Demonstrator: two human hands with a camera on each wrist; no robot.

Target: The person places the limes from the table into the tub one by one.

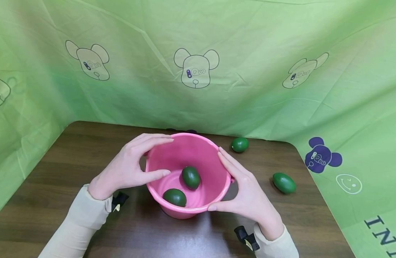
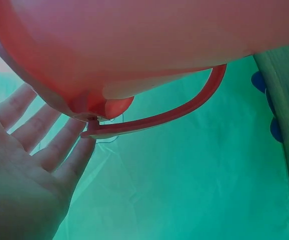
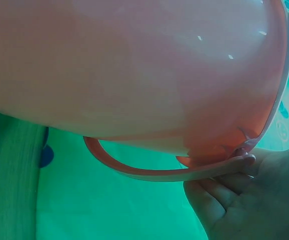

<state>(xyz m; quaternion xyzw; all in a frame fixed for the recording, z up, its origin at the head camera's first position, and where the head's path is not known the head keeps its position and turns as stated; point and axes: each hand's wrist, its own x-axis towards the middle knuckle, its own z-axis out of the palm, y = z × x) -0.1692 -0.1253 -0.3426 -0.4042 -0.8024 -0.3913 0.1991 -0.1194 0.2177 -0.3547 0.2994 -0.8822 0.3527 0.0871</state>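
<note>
A pink bucket [image 1: 182, 154] stands on the brown table. Inside it lie two dark green, avocado-like oval fruits, one near the middle [image 1: 191, 177] and another against the front wall [image 1: 174, 197]. My left hand [image 1: 128, 166] is at the bucket's left rim, fingers extended and thumb reaching over the opening. On the right side, my right hand [image 1: 249, 195] touches the rim with straight fingers and the thumb at the front edge. The left wrist view shows the bucket's handle [image 2: 174, 116] hanging from a pivot beside the left fingers; the handle [image 3: 149, 173] also appears in the right wrist view.
Two more green oval fruits lie on the table [image 1: 88, 150] right of the bucket: one near the back edge [image 1: 240, 144], one farther right [image 1: 284, 183]. A green printed cloth [image 1: 146, 96] hangs behind and beside the table. Each wrist wears a black strap device [image 1: 119, 201].
</note>
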